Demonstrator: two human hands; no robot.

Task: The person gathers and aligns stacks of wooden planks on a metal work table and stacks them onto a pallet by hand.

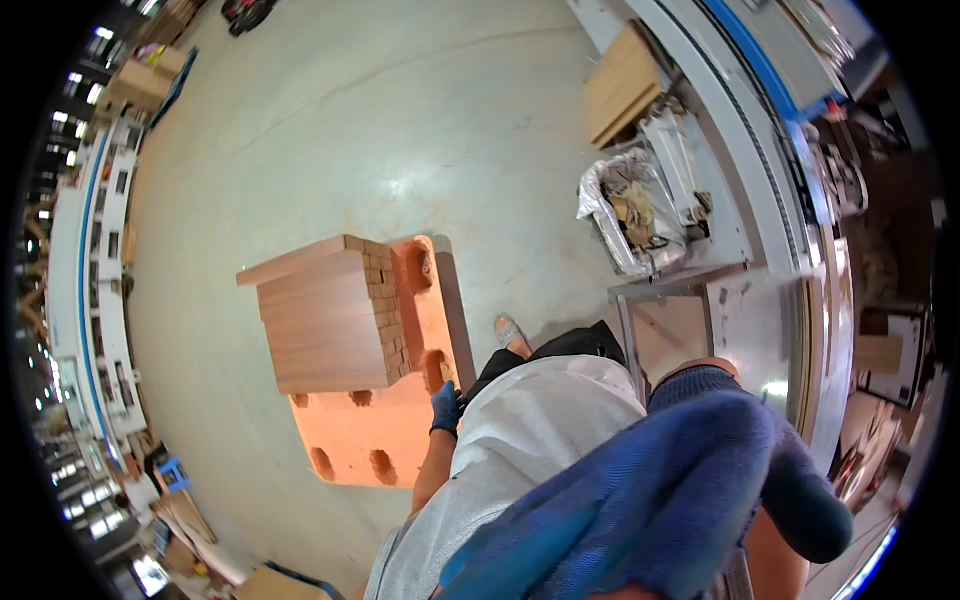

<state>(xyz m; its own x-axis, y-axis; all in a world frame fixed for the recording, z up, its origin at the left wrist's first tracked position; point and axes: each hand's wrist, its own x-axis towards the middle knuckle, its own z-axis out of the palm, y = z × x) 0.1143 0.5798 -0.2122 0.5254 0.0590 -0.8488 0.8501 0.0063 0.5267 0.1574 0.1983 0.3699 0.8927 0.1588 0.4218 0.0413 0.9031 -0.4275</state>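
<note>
The right hand (pixel 660 470) is raised very near, at five o'clock, thumb apart — whether it pinches something, I cannot tell; slow, light movement seems best. The left hand (pixel 446 409), grip unclear, is beside the orange pallet (pixel 350 430); stacked boards (pixel 322 330) lie at nine o'clock.

Through the head view I observe a grey-green floor (pixel 300 140) supporting an orange pallet (pixel 345 440) with recessed openings. The pallet carries a stack of brown wood-grain boards (pixel 320 325) toward its far side; layered ends face right, and the far edge projects leftward.
</note>
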